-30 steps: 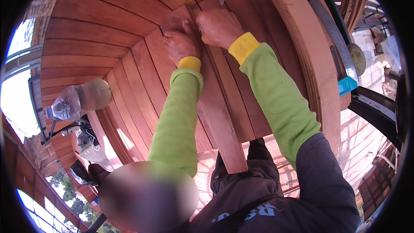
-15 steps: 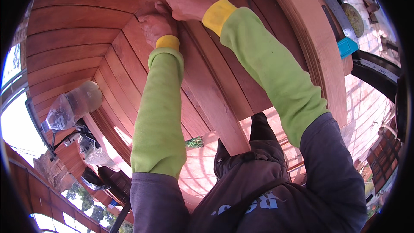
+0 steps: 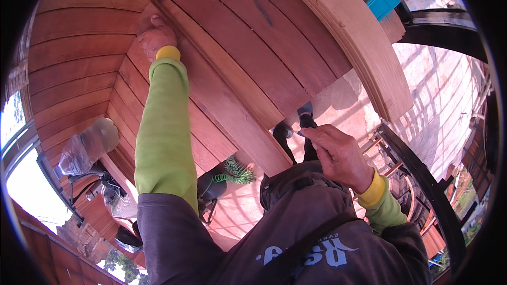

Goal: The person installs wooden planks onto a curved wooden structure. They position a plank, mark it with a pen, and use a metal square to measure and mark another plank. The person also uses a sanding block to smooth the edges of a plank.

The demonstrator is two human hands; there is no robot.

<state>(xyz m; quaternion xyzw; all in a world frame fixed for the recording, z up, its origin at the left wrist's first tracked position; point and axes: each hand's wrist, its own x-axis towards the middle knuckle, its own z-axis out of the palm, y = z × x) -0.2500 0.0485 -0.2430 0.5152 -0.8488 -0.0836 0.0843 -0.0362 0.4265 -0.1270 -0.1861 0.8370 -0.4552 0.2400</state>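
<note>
A long, narrow wooden board lies slantwise over the reddish planks, its near end reaching to my waist. At its far end my left hand grips the board by the edge, thumb on top and the other fingers partly hidden. My right hand is drawn back in front of my body, off the wood. Its thumb and forefinger are pinched together, and a small dark tip shows at them, too small to name. The planks run in two directions and meet along a slanting seam beside my left hand.
A thick curved wooden rim borders the planks at right, with a turquoise object beside it. A clear plastic bottle stands at left. A green coiled hose hangs below the planks. A black curved metal bar is at right.
My right hand has left the board's far end and come back toward my body. My left hand stays at the board. The view has shifted, showing more of the right-hand planks.
</note>
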